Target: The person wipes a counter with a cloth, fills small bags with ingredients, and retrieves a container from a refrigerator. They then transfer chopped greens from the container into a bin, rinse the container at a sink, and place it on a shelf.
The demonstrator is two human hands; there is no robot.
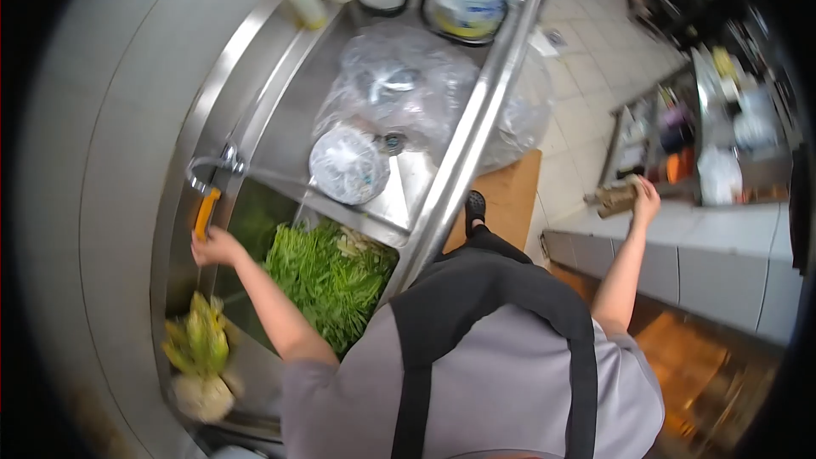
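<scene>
My left hand is closed around a yellow-orange handle at the sink's wall side, just below the tap. The rest of that tool is not clear. Out to the right, my right hand grips a brown, rough-looking piece whose kind I cannot make out. Chopped leafy greens fill the near basin, between my left arm and the sink's front edge. A pale root vegetable with trimmed yellow-green stalks lies on the sink's near left part.
In the far basin are a clear plastic bag and a round plastic-wrapped bundle. A white tub and a small pale bottle stand at the far end. On my right are a white-tiled counter and containers with goods.
</scene>
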